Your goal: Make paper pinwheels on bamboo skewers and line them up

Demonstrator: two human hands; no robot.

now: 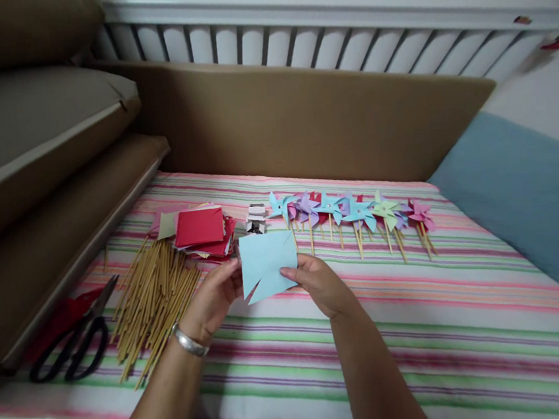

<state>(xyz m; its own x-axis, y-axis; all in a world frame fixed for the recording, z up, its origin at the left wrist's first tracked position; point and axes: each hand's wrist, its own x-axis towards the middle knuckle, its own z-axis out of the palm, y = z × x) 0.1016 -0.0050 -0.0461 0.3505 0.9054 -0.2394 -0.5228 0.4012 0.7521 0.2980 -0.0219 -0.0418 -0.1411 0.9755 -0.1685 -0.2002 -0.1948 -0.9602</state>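
Between my hands is a light blue paper square with slits cut in from its corners. My right hand pinches its right edge, thumb on top and fingers underneath. At the left edge, my left hand grips the paper, its fingertips partly hidden behind the sheet. Just beyond my left hand lies a stack of paper squares, a red sheet on top. Thin wooden sticks are heaped to the left, beside black-handled scissors. Finished paper pinwheels on sticks lie in a row behind the paper.
A small box or packet stands near the red stack. Striped cloth covers the surface. A brown board rises along the back, large wrapped packages are piled at left, and a blue panel borders the right.
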